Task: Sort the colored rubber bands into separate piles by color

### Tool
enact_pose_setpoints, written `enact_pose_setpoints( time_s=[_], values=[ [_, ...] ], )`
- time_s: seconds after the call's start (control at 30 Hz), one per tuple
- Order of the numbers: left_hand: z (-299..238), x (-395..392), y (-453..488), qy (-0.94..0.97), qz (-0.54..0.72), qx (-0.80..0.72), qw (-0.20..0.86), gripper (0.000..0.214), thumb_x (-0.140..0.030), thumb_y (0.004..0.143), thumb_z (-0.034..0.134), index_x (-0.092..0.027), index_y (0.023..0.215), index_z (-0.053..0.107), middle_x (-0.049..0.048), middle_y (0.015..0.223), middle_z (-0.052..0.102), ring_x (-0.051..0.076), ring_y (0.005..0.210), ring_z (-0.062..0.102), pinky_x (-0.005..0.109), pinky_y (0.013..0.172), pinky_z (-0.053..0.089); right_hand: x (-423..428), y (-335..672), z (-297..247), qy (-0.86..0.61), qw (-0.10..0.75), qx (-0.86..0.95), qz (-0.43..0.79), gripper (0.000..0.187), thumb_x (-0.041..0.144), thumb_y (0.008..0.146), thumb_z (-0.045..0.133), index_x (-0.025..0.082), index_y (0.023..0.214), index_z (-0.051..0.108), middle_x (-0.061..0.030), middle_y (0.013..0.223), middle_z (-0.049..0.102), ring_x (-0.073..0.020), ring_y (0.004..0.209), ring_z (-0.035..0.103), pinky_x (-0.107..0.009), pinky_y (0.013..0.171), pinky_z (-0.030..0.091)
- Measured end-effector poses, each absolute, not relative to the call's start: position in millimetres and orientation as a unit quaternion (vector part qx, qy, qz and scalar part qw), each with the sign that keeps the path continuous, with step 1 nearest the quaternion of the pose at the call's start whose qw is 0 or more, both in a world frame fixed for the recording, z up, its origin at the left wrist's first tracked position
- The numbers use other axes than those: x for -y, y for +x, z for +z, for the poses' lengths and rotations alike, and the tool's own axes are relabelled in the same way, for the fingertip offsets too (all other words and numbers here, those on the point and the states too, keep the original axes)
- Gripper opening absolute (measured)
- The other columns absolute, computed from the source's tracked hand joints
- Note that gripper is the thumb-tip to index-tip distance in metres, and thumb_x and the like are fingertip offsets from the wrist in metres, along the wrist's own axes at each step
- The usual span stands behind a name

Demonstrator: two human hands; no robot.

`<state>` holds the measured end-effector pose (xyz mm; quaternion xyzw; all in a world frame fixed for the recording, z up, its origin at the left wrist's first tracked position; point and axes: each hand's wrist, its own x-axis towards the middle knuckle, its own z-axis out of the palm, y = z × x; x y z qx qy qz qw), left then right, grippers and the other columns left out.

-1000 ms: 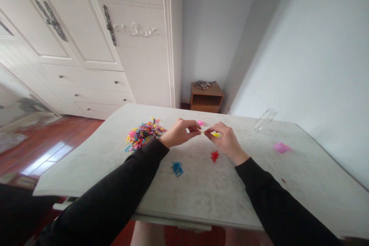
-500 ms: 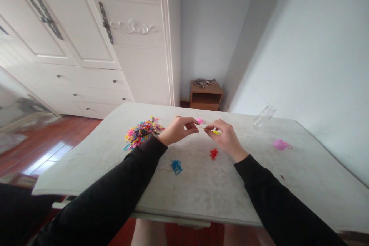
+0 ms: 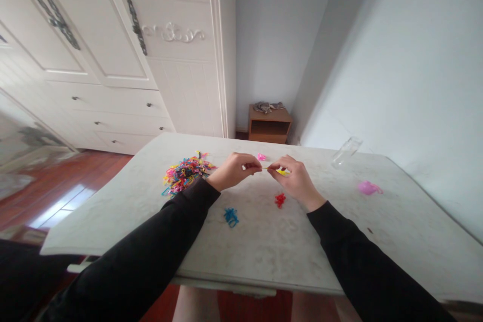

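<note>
Between my hands, over the far middle of the table, a small yellow rubber band (image 3: 264, 168) is stretched from fingertip to fingertip. My left hand (image 3: 236, 170) pinches its left end, and my right hand (image 3: 293, 176) pinches the other. More yellow bands (image 3: 283, 172) show partly behind my right fingers. Close to my left wrist lies a large heap of mixed coloured rubber bands (image 3: 184, 173). Nearer to me are a small blue pile (image 3: 231, 217) and a small red pile (image 3: 279, 200). A little pink pile (image 3: 261, 157) lies just beyond my fingertips.
The white table (image 3: 256, 256) has a clear glass (image 3: 345, 153) lying tilted near its far right edge. A pink pouch-like item (image 3: 369, 187) and a small brown scrap (image 3: 370, 230) are on the right. Beyond stand a white wardrobe (image 3: 181, 90) and a wooden nightstand (image 3: 269, 128).
My left fingers have closed and moved slightly right, onto the free end of the yellow band held by my right hand. My right hand stays nearly in place.
</note>
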<state>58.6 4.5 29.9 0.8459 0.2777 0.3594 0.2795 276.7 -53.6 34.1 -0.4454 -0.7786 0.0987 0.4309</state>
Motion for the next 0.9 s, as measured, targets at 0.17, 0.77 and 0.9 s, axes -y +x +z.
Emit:
enact_pose_setpoints(
  time_s=[0.17,0.77,0.9],
  values=[
    [32.9,-3.9,57.7,0.847,0.353,-0.284,0.278,0.011,-0.023,0.088,0.07,-0.016,0.083,0.077,0.0025,0.073,0.074,0.012,0.067,0.065,0.021,0.067,0.05,52.8,277.2,33.7,-0.446,0.418,0.786,0.093,0.014,0.021,0.091,0.069,0.023,0.077,0.071,-0.0043,0.081,0.074,-0.0216,0.081,0.065,-0.036,0.078,0.049],
    [44.8,-12.9,44.0,0.808,0.413,-0.317,0.275,0.012,-0.021,0.083,0.071,-0.014,0.076,0.078,0.0048,0.071,0.075,0.014,0.067,0.067,0.023,0.068,0.054,55.1,288.4,51.3,-0.465,0.446,0.763,0.056,0.015,0.022,0.089,0.066,0.024,0.074,0.066,-0.0022,0.077,0.072,-0.0221,0.08,0.062,-0.037,0.078,0.047],
    [43.4,-16.8,40.8,0.797,0.419,-0.325,0.288,0.014,-0.024,0.083,0.072,-0.013,0.075,0.077,0.0053,0.068,0.073,0.013,0.064,0.066,0.023,0.064,0.053,54.8,290.6,51.6,-0.468,0.453,0.757,0.057,0.016,0.022,0.088,0.065,0.024,0.073,0.066,-0.0022,0.077,0.072,-0.022,0.081,0.062,-0.037,0.078,0.046]
  ],
)
